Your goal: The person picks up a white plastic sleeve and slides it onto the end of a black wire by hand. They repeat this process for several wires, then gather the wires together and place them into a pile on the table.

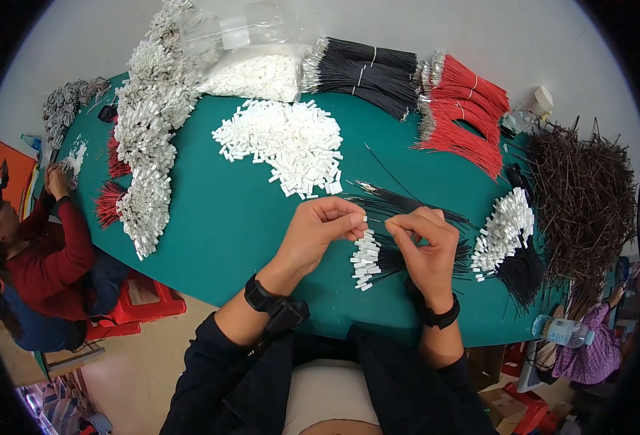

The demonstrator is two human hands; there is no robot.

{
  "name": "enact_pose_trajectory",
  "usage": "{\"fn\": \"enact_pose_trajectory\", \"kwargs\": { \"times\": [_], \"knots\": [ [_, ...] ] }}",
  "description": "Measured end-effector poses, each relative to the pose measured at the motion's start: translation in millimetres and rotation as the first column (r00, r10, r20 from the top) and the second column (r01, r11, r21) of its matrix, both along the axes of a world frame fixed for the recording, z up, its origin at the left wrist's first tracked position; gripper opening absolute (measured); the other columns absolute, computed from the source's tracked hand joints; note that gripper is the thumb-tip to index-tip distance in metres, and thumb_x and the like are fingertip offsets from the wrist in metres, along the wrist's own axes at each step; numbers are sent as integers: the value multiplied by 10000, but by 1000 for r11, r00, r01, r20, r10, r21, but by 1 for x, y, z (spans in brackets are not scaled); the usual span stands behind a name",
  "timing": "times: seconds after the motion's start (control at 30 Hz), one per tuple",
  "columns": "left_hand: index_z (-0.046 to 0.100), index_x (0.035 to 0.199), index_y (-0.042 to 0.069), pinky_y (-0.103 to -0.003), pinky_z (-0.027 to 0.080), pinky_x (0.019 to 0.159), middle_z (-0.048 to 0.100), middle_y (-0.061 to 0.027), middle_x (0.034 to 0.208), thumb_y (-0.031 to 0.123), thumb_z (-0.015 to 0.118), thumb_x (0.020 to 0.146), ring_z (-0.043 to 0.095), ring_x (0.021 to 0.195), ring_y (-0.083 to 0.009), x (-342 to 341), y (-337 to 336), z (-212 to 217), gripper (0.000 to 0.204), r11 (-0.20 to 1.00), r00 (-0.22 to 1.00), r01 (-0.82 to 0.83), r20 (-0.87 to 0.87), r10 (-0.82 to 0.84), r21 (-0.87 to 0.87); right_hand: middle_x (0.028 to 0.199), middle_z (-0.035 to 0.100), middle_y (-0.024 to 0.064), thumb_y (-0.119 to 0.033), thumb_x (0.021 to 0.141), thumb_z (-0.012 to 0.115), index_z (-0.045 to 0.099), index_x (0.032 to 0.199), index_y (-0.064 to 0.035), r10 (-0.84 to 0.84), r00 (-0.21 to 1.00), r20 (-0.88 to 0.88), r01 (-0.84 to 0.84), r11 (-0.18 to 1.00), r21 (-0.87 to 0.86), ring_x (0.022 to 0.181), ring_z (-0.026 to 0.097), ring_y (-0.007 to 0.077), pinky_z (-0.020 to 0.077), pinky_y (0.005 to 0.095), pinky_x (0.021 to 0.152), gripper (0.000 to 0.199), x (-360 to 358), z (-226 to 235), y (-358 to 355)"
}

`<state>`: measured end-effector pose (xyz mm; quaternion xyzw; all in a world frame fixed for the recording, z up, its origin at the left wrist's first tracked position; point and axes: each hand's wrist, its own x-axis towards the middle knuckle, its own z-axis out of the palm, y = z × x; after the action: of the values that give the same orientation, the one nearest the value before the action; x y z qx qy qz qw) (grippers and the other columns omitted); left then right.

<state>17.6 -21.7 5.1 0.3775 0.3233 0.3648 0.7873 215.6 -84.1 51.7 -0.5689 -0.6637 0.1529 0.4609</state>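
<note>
While both hands work close together above the green table (225,217), the left hand (320,228) pinches a small white connector (364,217) between thumb and forefinger. Right hand (425,243) has fingers closed together on a thin black wire (389,230), tip just beside the connector. Directly below lies a small bundle of black wires with white connectors (367,261). Loose white connectors heap (283,145) sits beyond the hands. Black wire bundles (367,69) and red wire bundles (461,109) lie at the far edge. Another person in a red sleeve (66,246) works at left.
</note>
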Motion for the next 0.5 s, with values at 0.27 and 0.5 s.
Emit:
{"fn": "enact_pose_trajectory", "kwargs": {
  "times": [0.27, 0.5],
  "knots": [
    [703, 1054, -20, -273, 581, 742, 743, -125, 927, 58, 699, 956, 719, 819, -166, 1, -2, 4, 126, 1000, 1000, -4, -9, 4, 11, 695, 619, 36, -25, 787, 790, 735, 841, -65, 17, 998, 55, -20, 998, 52, 617, 559, 194, 378, 328, 671, 87, -3, 1, 1],
    [710, 1007, -32, -286, 583, 734, 746, -135, 907, 42, 715, 936, 722, 807, -175, 2, -3, 7, 102, 995, 999, -8, -43, 12, 95, 698, 619, 34, -5, 809, 771, 740, 866, -27, 18, 997, 80, -19, 1000, 15, 626, 543, 139, 386, 290, 630, 68, -5, 1, -1]
  ]
}}
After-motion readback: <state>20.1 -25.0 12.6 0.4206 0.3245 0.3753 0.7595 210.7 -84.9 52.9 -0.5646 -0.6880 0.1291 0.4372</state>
